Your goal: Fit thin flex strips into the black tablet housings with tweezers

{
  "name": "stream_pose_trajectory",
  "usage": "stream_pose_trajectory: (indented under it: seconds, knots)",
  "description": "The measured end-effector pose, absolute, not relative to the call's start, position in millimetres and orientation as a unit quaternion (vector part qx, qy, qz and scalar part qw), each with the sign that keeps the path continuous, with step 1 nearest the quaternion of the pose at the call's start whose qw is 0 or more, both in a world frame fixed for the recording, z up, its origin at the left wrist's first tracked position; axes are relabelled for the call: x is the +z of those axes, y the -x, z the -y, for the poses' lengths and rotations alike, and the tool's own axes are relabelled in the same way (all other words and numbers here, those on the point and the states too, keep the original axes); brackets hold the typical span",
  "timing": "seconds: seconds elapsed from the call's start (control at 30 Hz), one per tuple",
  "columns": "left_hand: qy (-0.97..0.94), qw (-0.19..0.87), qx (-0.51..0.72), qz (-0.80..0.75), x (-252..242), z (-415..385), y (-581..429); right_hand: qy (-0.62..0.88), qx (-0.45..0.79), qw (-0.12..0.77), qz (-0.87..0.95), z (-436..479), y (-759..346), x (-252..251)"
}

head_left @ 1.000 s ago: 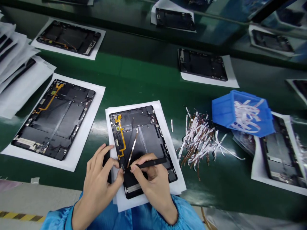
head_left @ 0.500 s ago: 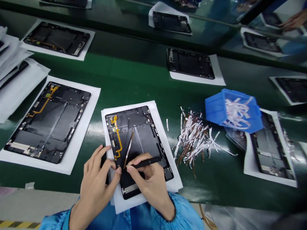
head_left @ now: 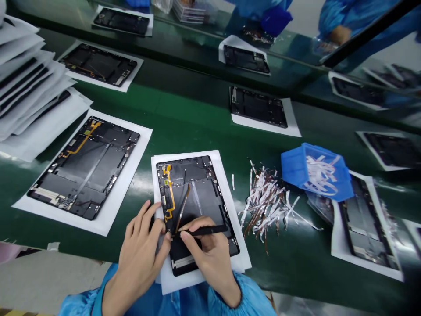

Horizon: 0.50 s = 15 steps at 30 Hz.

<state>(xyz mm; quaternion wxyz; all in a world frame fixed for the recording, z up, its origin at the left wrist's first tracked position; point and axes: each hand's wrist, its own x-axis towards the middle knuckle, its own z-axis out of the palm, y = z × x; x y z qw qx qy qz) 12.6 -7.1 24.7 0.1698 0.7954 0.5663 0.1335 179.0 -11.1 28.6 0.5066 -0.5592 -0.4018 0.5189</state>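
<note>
An opened black tablet chassis (head_left: pixel 204 197) lies on a white sheet (head_left: pixel 226 175) right in front of me, with an orange flex cable (head_left: pixel 170 193) along its left side. A thin brown ribbon strip (head_left: pixel 183 206) rises from its lower left part. My left hand (head_left: pixel 141 250) rests on the chassis's lower left edge, thumb and forefinger pressed at the strip's lower end. My right hand (head_left: pixel 207 250) pinches a black pen-like tool (head_left: pixel 207 229), its tip at the same spot.
Another open chassis (head_left: pixel 82 169) on paper lies to the left, beside a stack of paper-separated units (head_left: pixel 29 87). Right of me are a heap of loose ribbon strips (head_left: pixel 266 199) and a tipped blue bin (head_left: pixel 296 169). More chassis sit farther along the green belt (head_left: pixel 184 109). Other workers' blue sleeves show at the top.
My view has tilted up and shifted a little, bringing the far side and other workers into sight. Both hands stay at the same spot on the chassis.
</note>
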Motion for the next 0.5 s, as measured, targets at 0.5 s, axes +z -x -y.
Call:
stream_pose_trajectory:
  seconds: [0.5]
  knots:
    - [-0.799,0.276,0.209,-0.492,29,20,26,0.614,0.367,0.511,0.477,2,-185,42]
